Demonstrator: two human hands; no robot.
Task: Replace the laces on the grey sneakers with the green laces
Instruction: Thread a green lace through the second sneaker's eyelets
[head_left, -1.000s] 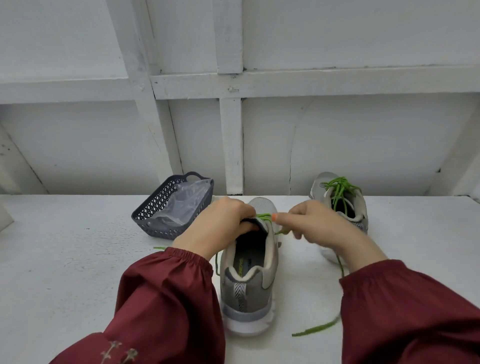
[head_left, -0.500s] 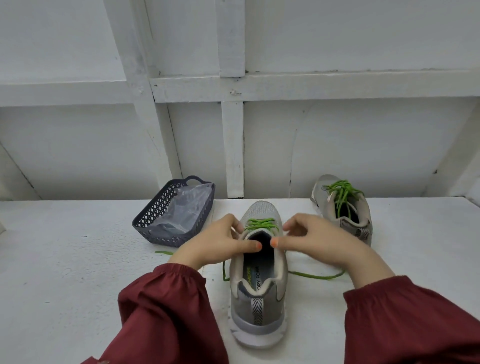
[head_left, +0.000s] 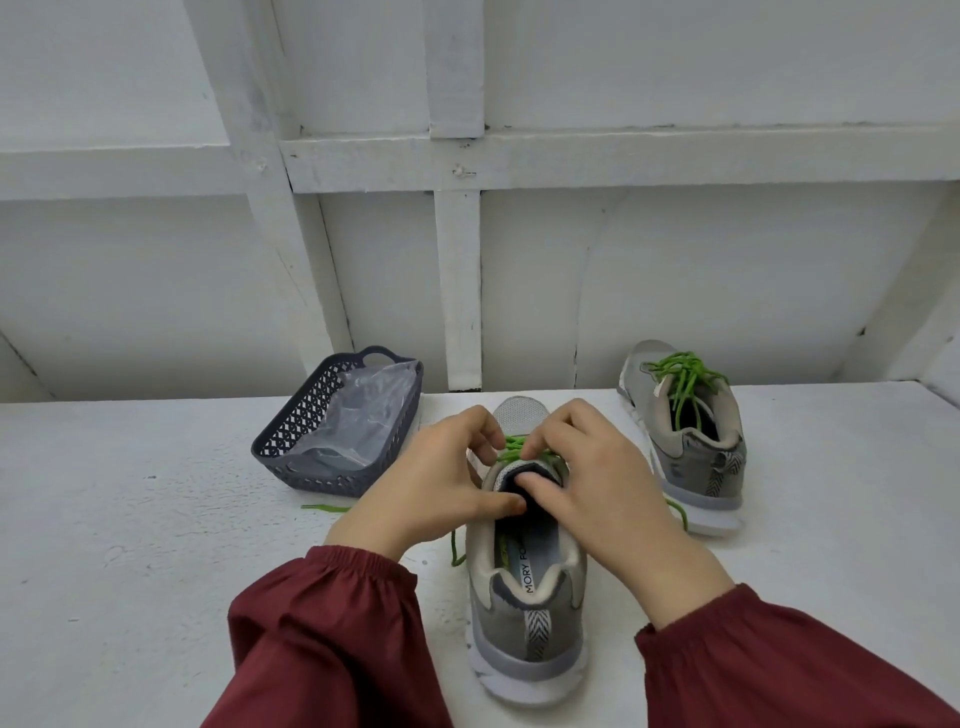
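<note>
White table (head_left: 156, 545) against white timber-framed wall (head_left: 701, 286).

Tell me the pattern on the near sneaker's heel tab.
Black-and-white chevrons on the heel tab; it shows best in the head view.

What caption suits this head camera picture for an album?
Left hand and right hand work a green lace into the near grey sneaker; the other sneaker, laced green, stands farther back.

Eyelets of near sneaker (head_left: 525, 621) hidden under left hand (head_left: 431, 483) and right hand (head_left: 605, 486), sleeves (head_left: 332, 642) cut by bottom edge
</note>
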